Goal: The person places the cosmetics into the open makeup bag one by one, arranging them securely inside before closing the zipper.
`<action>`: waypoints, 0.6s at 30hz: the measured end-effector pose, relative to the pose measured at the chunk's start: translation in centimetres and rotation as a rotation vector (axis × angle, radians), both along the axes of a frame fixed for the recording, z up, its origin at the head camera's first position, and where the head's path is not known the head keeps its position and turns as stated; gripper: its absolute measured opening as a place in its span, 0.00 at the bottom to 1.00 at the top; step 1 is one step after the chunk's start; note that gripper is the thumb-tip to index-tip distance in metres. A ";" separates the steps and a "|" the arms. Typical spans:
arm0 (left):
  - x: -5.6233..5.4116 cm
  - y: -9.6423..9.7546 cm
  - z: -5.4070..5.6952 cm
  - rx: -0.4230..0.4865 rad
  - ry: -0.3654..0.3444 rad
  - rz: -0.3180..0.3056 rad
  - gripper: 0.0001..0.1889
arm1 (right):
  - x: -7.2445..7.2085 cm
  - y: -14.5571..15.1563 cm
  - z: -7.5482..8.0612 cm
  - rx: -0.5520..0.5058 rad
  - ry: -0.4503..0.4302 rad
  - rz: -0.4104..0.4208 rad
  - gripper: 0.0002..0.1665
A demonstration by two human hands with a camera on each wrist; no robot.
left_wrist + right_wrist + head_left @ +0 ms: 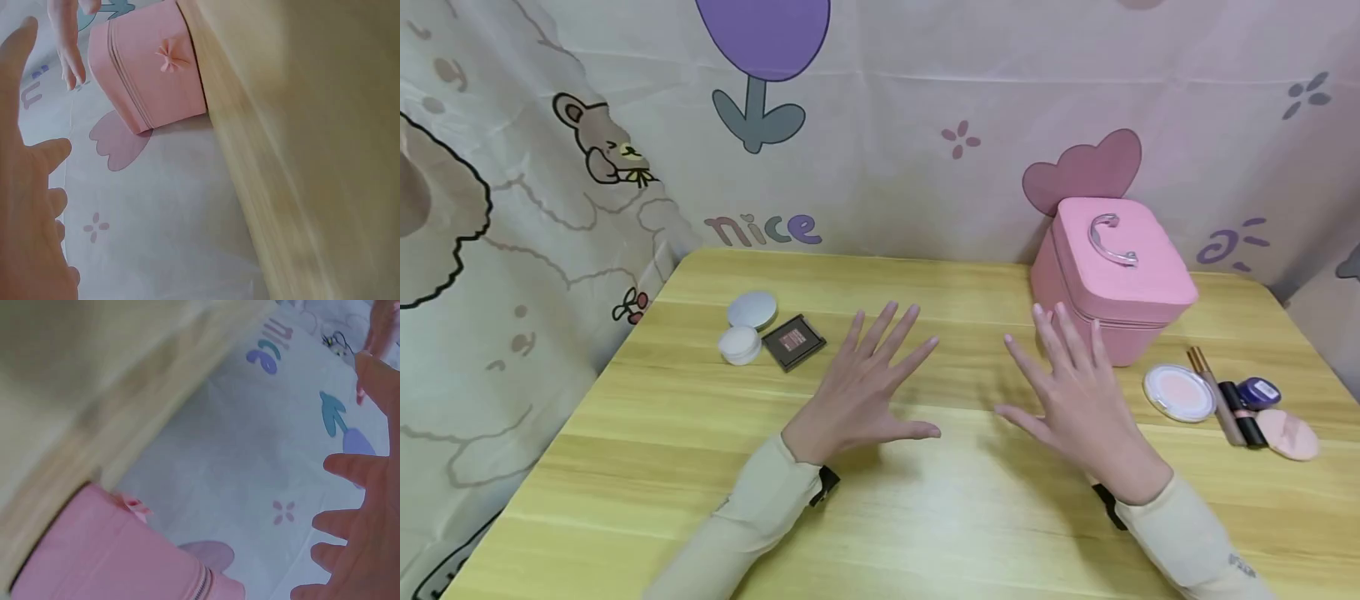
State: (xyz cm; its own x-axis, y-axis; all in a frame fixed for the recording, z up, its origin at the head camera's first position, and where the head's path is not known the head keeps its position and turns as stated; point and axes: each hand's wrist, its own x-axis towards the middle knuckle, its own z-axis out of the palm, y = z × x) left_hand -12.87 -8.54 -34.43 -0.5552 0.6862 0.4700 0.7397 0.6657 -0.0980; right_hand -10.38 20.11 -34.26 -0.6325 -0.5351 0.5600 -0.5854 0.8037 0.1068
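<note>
Both hands are held over the middle of the wooden table with fingers spread, holding nothing. My left hand (861, 392) is nearest a dark square compact (793, 342), which lies flat to its left. Beside that compact are a round silver-lidded tin (752, 310) and a small white round jar (740, 345). My right hand (1082, 400) overlaps the front of a pink zippered case (1120, 258) in the head view; the case has a silver handle on its lid. A pink bow (170, 56) shows on the case's side in the left wrist view.
Right of the right hand lie a round clear-rimmed compact (1180, 392), a slim tube with a gold cap (1216, 396), a black tube (1243, 415), a dark blue jar (1258, 392) and a pink powder puff (1288, 435). A printed curtain (887, 167) hangs behind the table (940, 533).
</note>
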 end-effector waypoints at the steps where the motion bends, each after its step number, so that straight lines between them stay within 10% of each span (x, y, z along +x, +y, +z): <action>1: -0.1 0.2 0.1 -0.003 -0.015 0.005 0.55 | -0.1 0.1 0.2 -0.009 0.001 -0.006 0.51; 12: -0.9 4.2 2.0 0.127 -0.250 -0.019 0.53 | -1.9 2.2 3.6 -0.120 -0.017 -0.064 0.50; 18: -1.8 6.3 2.2 0.048 -0.374 0.050 0.45 | -3.2 4.1 5.4 -0.241 -0.074 -0.146 0.40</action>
